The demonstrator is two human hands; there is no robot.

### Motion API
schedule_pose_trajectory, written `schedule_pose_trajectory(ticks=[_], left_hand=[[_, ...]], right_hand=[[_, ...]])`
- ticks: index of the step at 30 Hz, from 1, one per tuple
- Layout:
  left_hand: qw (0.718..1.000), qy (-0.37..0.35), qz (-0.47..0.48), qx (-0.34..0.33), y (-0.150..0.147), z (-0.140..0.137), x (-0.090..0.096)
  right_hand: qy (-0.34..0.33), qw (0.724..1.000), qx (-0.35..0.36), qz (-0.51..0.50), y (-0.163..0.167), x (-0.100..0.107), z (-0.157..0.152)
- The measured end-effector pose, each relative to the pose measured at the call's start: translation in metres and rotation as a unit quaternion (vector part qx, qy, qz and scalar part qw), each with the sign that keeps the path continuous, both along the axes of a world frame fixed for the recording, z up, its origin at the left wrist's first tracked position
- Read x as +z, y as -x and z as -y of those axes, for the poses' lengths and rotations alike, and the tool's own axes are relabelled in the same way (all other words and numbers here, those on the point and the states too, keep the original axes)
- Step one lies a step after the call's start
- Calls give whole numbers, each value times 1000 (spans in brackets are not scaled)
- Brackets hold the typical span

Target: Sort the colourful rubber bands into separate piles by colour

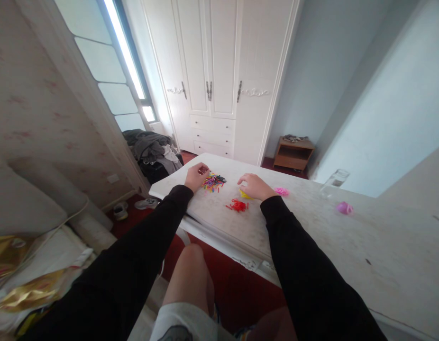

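On the white table a mixed heap of small multicoloured strips (214, 181) lies beside my left hand (196, 177). That hand's fingers are curled together at the heap's left edge; whatever they hold is too small to name. My right hand (254, 186) is bent over a small yellow pile (243, 194) and partly covers it. Its fingers are drawn in, and their tips hide anything between them. Nearer to me lies a loose pile of red strips (237, 205). A pink pile (281, 191) rests just right of my right hand.
Farther right on the table (347, 251) are a clear glass jar (333, 183) and a round pinkish-purple object (344, 208). Beyond the table stand a white wardrobe (219, 61) and a small brown cabinet (293, 154). Dark clothes (151, 149) are heaped at the left.
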State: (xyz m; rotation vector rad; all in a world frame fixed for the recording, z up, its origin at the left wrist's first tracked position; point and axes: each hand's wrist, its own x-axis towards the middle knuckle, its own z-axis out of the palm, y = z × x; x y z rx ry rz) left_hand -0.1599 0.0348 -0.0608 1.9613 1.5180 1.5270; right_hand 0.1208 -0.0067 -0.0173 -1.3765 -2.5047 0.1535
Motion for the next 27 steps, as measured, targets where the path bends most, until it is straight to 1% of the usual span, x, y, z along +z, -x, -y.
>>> schedule_pose_trajectory(ticks=[5,9,14,17,19,24,27], left_hand=[[1000,-8,1,-16,-4,4,0],[999,-23,-4,-43,-10,9,-3],[998,-59,-1,-20,-14,13,-1],[996,-74,6,-47,-17,18,1],[995,-80,6,-60,-22,23,2],[994,-65,-7,-88,-36,33,4],[992,-61,-2,-114,-40,37,5]], right_hand=[[-2,1000,2,-2,1,1,1],[-4,1000,6,-5,2,0,1],[-7,1000,12,-5,2,-2,1],[-15,1000,18,-16,3,-3,1],[-27,999,34,-33,5,-3,2],[-52,989,120,-69,12,-5,5],[-56,986,140,-74,16,-6,7]])
